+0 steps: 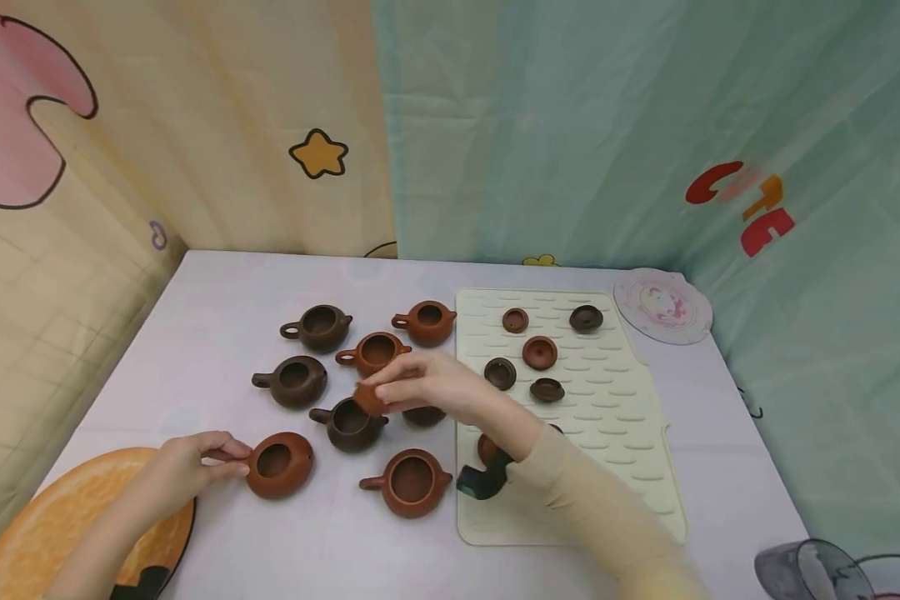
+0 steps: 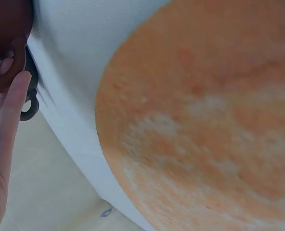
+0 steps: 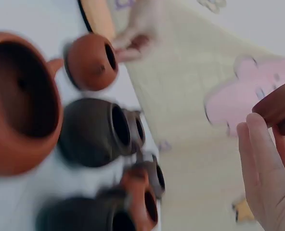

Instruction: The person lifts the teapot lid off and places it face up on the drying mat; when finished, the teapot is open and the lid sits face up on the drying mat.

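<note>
My left hand [image 1: 180, 473] pinches the handle of a reddish-brown lidless teapot [image 1: 288, 482] at the front left of the table; the handle [image 2: 19, 60] also shows in the left wrist view. Between the right hand's [image 1: 442, 387] thumb and fingers is a small reddish-brown teapot lid [image 1: 369, 401], raised above the group of teapots. The right wrist view shows this lid [image 3: 276, 104] tilted, apart from any pot. Below the right hand stand a dark teapot [image 1: 351, 442] and another dark one, partly hidden. A reddish teapot [image 1: 412, 504] is nearer the front.
More lidless teapots stand behind, including a dark one [image 1: 292, 396] and a reddish one [image 1: 429, 329]. Several lids, one a reddish lid [image 1: 540, 353], lie on a white ridged mat [image 1: 607, 492]. An orange round mat [image 1: 52, 500], a pink disc [image 1: 663, 308] and a clear cup [image 1: 783, 567] sit around the edges.
</note>
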Action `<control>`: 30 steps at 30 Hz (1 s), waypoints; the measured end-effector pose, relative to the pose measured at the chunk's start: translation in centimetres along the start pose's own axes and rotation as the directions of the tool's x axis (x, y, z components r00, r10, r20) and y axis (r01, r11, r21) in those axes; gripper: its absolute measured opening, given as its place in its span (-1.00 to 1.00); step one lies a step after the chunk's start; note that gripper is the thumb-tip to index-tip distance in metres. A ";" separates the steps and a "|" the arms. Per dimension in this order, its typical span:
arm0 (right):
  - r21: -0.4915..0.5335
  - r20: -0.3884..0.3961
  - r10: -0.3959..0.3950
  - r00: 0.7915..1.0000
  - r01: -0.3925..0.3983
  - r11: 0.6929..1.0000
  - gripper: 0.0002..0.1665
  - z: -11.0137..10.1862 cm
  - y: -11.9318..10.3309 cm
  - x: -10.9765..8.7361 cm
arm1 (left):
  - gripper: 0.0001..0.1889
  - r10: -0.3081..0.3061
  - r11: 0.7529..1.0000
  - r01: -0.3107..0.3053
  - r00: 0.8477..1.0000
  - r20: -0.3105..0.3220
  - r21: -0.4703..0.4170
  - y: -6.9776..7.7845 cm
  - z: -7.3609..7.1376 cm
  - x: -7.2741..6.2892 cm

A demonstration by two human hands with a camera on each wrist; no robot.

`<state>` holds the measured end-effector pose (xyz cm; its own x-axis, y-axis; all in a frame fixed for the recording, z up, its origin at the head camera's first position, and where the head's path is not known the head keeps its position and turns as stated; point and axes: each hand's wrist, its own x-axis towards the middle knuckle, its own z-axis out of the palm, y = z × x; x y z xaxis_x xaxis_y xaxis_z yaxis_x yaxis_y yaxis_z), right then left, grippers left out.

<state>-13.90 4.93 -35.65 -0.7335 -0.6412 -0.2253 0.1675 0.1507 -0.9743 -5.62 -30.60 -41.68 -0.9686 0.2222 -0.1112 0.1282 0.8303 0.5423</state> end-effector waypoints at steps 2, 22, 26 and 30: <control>0.138 -0.052 0.002 0.999 0.005 0.990 -0.75 -2.9 0.9 -2.0 | -0.85 0.003 1.000 -0.003 1.000 0.002 -0.004 0.0 0.0 0.1; 0.358 -0.530 0.230 0.816 -0.031 0.933 -0.33 -18.5 10.4 -14.6 | -0.86 -0.002 1.000 0.002 1.000 0.007 -0.008 -0.1 0.1 0.0; 0.150 -0.612 0.247 0.752 -0.196 0.969 -0.26 -18.4 11.0 -14.6 | -0.87 -0.022 1.000 0.022 0.999 0.028 -0.007 0.0 0.1 0.0; -0.046 -0.669 0.261 0.696 -0.389 0.920 -0.26 -18.3 11.0 -14.7 | -0.87 -0.025 1.000 0.026 0.999 0.027 -0.002 0.1 0.1 0.1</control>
<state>-13.37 29.80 -43.02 -0.9075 0.0967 -0.4087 0.4092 0.4228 -0.8086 -5.65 -30.50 -41.68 -0.9654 0.2148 -0.1476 0.1030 0.8347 0.5411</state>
